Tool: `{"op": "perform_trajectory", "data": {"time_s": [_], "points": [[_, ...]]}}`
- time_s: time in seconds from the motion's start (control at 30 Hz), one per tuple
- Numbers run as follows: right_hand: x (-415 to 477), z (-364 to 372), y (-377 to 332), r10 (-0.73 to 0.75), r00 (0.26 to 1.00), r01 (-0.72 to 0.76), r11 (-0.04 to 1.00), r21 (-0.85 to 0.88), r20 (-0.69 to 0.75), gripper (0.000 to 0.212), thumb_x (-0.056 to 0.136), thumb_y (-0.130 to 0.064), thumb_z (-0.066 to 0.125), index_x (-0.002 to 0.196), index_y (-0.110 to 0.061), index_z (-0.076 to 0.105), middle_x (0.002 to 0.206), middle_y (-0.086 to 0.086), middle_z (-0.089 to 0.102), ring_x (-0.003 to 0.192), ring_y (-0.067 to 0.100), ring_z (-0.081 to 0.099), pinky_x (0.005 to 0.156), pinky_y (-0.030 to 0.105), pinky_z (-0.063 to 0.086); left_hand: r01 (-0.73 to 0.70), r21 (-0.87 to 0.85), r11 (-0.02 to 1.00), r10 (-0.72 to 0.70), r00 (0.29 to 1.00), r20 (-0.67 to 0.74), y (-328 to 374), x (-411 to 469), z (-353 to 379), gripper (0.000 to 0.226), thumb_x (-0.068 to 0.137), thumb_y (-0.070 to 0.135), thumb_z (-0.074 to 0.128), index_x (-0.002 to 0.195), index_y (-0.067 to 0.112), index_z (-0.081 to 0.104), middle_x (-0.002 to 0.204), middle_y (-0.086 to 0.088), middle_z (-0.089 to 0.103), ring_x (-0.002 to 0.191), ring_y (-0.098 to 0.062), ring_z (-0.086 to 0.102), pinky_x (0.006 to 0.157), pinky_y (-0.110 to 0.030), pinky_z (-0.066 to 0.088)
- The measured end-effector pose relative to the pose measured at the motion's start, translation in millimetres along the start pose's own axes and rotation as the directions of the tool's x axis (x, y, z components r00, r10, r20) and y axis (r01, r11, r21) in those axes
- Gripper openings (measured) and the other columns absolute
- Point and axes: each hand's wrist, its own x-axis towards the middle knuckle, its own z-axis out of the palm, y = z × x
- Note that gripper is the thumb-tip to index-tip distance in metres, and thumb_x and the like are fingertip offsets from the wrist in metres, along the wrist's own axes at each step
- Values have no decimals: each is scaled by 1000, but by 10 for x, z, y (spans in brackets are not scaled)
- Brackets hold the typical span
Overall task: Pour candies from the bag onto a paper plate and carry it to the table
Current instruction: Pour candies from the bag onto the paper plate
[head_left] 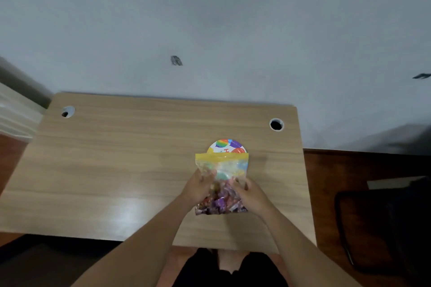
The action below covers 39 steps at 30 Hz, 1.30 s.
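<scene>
Both hands grip a clear bag (pixel 221 184) with a yellow zip strip, held over the wooden surface (pixel 116 158): the left hand (pixel 198 187) has its fingers closed on the bag's left edge, the right hand (pixel 251 193) on its right edge. Candies (pixel 220 202) fill the bag's near end. A colourful plate (pixel 227 146) lies on the surface just beyond, partly hidden by the bag.

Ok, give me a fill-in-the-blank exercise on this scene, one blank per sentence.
1. The bag of candies is held by ____ hands, the left hand and the right hand.
2. The strip along the bag's top edge is ____ in colour.
3. The paper plate lies on the ____ desk, partly hidden behind the bag.

Missing words: both; yellow; wooden
</scene>
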Motion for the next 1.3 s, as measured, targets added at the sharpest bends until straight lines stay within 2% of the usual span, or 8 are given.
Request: {"op": "perform_trajectory", "data": {"time_s": [0.17, 0.27, 0.53, 0.73, 0.83, 1.03, 1.17, 1.3], "points": [[131, 2, 74, 88, 996, -88, 996, -22, 6, 28, 104, -45, 64, 110, -21, 77, 96, 10, 85, 59, 7, 70, 65, 32, 56, 149, 62, 987, -151, 988, 28, -234, 223, 85, 34, 110, 22, 57, 136, 2, 64, 115, -16, 77, 79, -16, 68, 61, -22, 55], [238, -16, 152, 118, 993, -116, 990, -83, 20, 21, 104, -43, 63, 105, -26, 74, 100, 4, 83, 75, 12, 71, 69, 28, 50, 212, 76, 974, -217, 974, 64, -224, 274, 134, 26, 110, 18, 55, 130, 5, 68, 102, -7, 72, 78, -15, 64, 53, -11, 51], [485, -51, 263, 191, 982, -188, 965, -182, 2, 42, 103, -47, 60, 105, -10, 79, 97, 9, 81, 92, 28, 72, 77, 32, 47, 335, 113, 935, -346, 934, 90, -408, 481, 181, 19, 102, 21, 57, 98, 14, 74, 82, -3, 74, 64, -11, 65, 64, -24, 49], [533, -66, 262, 240, 970, -242, 954, -178, -31, 48, 104, -45, 61, 65, -18, 66, 64, -4, 67, 64, 18, 63, 60, 28, 42, 383, 68, 921, -388, 918, 88, -396, 480, 191, 20, 107, 23, 56, 110, 17, 75, 107, -7, 80, 98, -22, 77, 90, -32, 60], [526, -53, 257, 247, 969, -248, 955, -162, -23, 41, 102, -41, 63, 78, -8, 73, 75, 9, 73, 73, 24, 64, 60, 31, 41, 383, 58, 922, -387, 918, 93, -377, 462, 203, 22, 107, 21, 55, 93, 21, 72, 82, 2, 74, 74, -12, 67, 66, -24, 51], [511, -47, 297, 234, 972, -236, 960, -149, -31, 42, 101, -42, 65, 89, -4, 77, 83, 13, 76, 74, 23, 65, 61, 31, 41, 383, 32, 923, -384, 916, 118, -448, 440, 197, 33, 103, 39, 62, 125, 19, 76, 118, -10, 82, 111, -24, 76, 105, -44, 59], [489, -41, 323, 227, 973, -230, 964, -136, -38, 46, 102, -44, 65, 86, -2, 76, 71, 9, 67, 59, 17, 54, 57, 31, 36, 383, 16, 924, -382, 917, 111, -536, 439, 195, 35, 100, 42, 62, 117, 15, 76, 118, -30, 77, 93, -30, 72, 91, -40, 57], [472, -46, 332, 203, 978, -209, 968, -140, -51, 36, 101, -48, 66, 89, -15, 76, 61, -4, 62, 52, 8, 51, 51, 26, 35, 367, -34, 930, -360, 924, 133, -414, 362, 194, 22, 107, 30, 59, 123, 25, 73, 121, 2, 79, 114, -15, 73, 100, -32, 56]]}}
